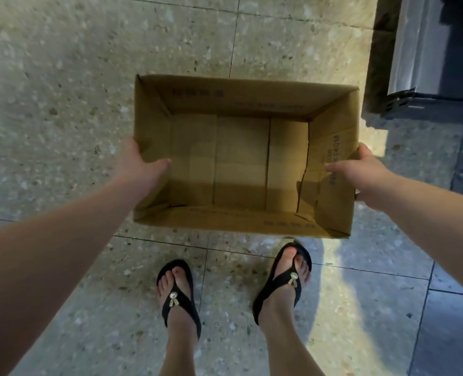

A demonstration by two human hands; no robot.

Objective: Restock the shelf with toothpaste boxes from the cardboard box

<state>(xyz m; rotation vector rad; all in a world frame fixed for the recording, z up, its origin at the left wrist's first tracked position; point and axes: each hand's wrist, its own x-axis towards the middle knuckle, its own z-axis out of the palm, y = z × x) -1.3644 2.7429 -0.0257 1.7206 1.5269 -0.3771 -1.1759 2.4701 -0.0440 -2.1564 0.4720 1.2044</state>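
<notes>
Over the tile floor [62, 77], head view: box [238, 96] sits dead centre, just ahead of the feet. Open top faces up at the camera. Long axis runs left-right across the view, with the short walls at the left and right ends. Bare cardboard bottom flaps show inside, seams running front-to-back. Can't tell whether it rests on the floor or is lifted off it.

Left hand [140, 164]: grips the left short wall at the rim. Thumb is curled inside against the wall; fingers wrap outside, mostly hidden. Right hand [360, 172]: same grip on the right short wall, thumb laid inside, fingers outside behind the cardboard. Both arms reach out straight. Right wall is creased and torn just beside that thumb.

Writing: dark print on the right inner wall, turned sideways. Part of it looks like "14CM"; the rest is too blurred. Print lines on the far and near inner walls too, unreadable.

Rest: black sandals [180, 297], a small metal ornament on each strap, right toe just beside the box's near edge. Dark metal unit [428, 63] at top right, near the box's far right corner but apart from it.
</notes>
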